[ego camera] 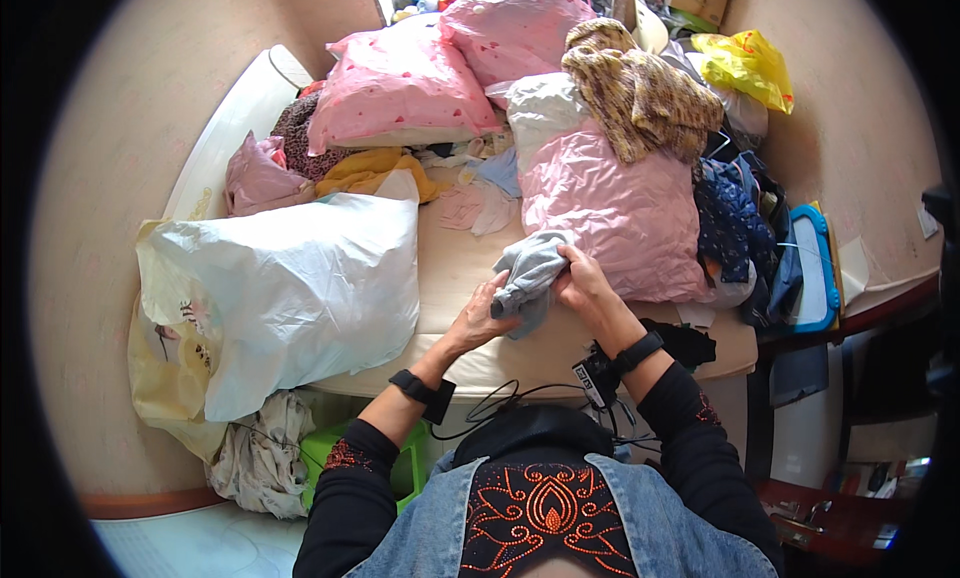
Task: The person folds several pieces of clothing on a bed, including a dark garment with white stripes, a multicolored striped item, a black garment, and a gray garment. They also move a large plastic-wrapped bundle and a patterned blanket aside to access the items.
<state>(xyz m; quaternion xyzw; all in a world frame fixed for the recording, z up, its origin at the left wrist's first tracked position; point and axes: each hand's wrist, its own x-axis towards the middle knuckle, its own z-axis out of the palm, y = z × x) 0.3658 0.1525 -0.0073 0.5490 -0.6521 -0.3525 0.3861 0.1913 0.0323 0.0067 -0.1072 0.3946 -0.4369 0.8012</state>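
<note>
A bunched grey cloth (531,266), perhaps a garment, is held up between both hands over the front of a cream mattress (457,270). My left hand (480,314) grips its lower left side, by a darker edge. On the upper right side, my right hand (583,278) pinches the cloth between thumb and fingers. Just beyond my right hand lies a pink and white plastic bag (607,203), stuffed full. Small pale pink cloth pieces (476,206) rest on the mattress behind the grey cloth, beside a light blue cloth (502,171).
A large white bag (322,270) covers the left side. Stuffed pink bags (405,90) and a brown knitted garment (645,90) lie farther back. At right are dark blue clothes (731,218) and a blue-framed board (814,270). A green plastic stool (409,465) and cables (495,405) are near my body.
</note>
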